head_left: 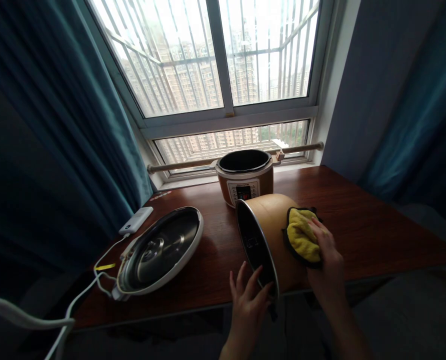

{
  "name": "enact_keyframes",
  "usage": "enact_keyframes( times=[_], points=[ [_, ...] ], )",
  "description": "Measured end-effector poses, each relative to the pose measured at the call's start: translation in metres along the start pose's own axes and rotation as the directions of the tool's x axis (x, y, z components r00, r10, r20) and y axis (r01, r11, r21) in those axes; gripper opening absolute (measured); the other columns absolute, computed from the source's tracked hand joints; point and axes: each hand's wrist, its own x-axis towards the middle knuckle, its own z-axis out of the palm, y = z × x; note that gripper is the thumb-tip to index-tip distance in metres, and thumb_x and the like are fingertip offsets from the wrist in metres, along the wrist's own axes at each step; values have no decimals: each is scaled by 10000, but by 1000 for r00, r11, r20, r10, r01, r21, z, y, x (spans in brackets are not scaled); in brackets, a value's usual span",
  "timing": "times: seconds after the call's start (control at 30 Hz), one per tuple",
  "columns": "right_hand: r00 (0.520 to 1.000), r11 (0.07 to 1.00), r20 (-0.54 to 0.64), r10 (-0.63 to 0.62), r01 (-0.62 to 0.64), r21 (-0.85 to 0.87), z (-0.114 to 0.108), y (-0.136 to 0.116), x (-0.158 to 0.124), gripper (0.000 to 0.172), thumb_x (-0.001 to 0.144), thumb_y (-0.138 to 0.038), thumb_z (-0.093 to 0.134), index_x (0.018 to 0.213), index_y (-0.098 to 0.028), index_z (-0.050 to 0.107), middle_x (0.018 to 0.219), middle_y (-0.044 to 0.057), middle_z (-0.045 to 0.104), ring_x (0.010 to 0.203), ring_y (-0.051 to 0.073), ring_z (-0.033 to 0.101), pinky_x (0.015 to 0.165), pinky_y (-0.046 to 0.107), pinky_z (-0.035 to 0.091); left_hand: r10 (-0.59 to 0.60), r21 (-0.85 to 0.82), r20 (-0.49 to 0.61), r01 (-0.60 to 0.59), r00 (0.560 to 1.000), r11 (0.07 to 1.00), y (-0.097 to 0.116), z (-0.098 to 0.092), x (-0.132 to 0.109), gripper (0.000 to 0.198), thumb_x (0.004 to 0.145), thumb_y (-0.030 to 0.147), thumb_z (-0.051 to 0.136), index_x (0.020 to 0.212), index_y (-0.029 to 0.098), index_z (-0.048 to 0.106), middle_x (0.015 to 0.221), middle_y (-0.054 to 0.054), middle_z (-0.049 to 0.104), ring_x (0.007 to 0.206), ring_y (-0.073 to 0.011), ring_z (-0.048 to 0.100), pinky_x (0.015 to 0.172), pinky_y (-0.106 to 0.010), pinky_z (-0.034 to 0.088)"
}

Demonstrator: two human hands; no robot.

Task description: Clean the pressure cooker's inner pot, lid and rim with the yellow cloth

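A golden inner pot [273, 220] lies tilted on its side near the table's front edge, its dark opening facing left. My left hand [248, 297] is at the lower rim of the pot, fingers spread, with fingertips reaching over the opening. In my right hand [326, 255] is a yellow cloth [302, 235] with a dark border, pressed against the pot's outer side near its base. Behind the pot stands the brown and white cooker body [245, 182], open at the top, its control panel facing me.
To the left, the round cooker lid [163, 250] lies with its inner side up on the wooden table [215, 240]. A white power bank [136, 220] with a cable sits behind it. White cables hang at the lower left. A barred window and blue curtains are beyond.
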Motion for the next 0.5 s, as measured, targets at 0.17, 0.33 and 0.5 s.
enact_keyframes(
  times=[0.17, 0.33, 0.5],
  points=[
    [997, 998, 48, -61, 61, 2, -1, -19, -7, 410, 827, -218, 424, 1236, -203, 455, 1261, 82, 513, 1248, 277, 369, 986, 501, 347, 61, -82, 22, -59, 998, 995, 11, -19, 8, 424, 812, 375, 537, 1216, 244, 529, 1370, -121, 422, 1339, -370, 169, 965, -665, 262],
    [937, 970, 263, -231, 199, 142, 0, -42, -5, 408, 799, -172, 445, 1205, -203, 473, 1266, 62, 523, 1287, 272, 315, 1008, 470, 348, 19, -90, -28, -21, 999, 996, 16, -23, 11, 320, 813, 198, 538, 1122, 267, 586, 1335, -64, 468, 1344, -318, 183, 1012, -613, 263],
    [998, 998, 24, 52, -51, -40, -3, -19, 16, 378, 801, -214, 427, 1165, -184, 525, 1179, 100, 566, 1139, 272, 479, 954, 466, 394, 31, -199, -49, -40, 998, 979, 18, -11, 5, 225, 841, 244, 485, 1001, 251, 643, 1278, -52, 528, 1328, -328, 229, 1022, -642, 199]
  ],
)
